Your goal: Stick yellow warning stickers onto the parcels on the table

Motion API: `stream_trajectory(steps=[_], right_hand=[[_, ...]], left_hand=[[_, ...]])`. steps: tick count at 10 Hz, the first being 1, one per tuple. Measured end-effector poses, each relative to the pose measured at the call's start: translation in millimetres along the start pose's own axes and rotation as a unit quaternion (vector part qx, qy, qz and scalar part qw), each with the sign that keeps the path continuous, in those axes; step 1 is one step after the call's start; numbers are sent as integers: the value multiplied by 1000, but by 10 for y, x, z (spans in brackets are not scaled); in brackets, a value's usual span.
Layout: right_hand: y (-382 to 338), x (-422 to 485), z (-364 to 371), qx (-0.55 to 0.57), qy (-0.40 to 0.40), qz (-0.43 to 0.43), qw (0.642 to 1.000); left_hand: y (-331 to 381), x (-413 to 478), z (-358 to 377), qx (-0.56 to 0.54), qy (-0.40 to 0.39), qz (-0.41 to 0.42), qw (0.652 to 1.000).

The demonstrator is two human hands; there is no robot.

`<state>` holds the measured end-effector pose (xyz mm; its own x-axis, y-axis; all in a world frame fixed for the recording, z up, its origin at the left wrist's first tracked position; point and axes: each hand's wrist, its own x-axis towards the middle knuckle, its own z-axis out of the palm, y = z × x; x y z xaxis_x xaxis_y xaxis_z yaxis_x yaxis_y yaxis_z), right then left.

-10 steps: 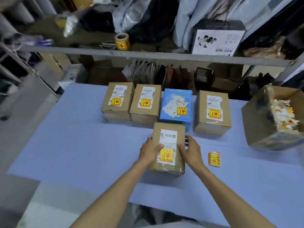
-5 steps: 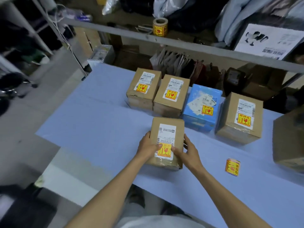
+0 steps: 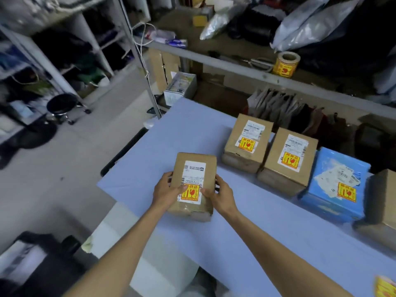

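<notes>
A brown parcel (image 3: 194,168) with a white label and a yellow warning sticker (image 3: 191,191) lies on the blue table (image 3: 246,232). My left hand (image 3: 166,192) grips its left side, thumb on the sticker's edge. My right hand (image 3: 218,196) grips its right side, thumb at the sticker's other edge. Behind stand two brown parcels (image 3: 247,142) (image 3: 289,159) and a blue parcel (image 3: 334,187), each with a yellow sticker. A loose sticker sheet (image 3: 385,289) lies at the bottom right.
A roll of yellow stickers (image 3: 286,64) stands on the shelf behind the table. Another brown box (image 3: 383,200) is cut off at the right edge. The table's left corner (image 3: 100,185) is close to the held parcel. A black stool (image 3: 61,106) stands on the floor at left.
The view has swung left, so the row of parcels now sits to the right. Both hands stay on the same parcel, which has shifted toward the table's left end.
</notes>
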<state>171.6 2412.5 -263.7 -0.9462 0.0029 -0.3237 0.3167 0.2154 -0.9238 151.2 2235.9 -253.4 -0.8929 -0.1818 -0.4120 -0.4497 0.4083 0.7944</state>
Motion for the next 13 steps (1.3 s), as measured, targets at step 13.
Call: stream_trajectory(steps=[13], right_hand=[[-924, 2040, -267, -351, 56, 12, 935]], left_hand=[[1150, 2151, 298, 193, -80, 246, 947]])
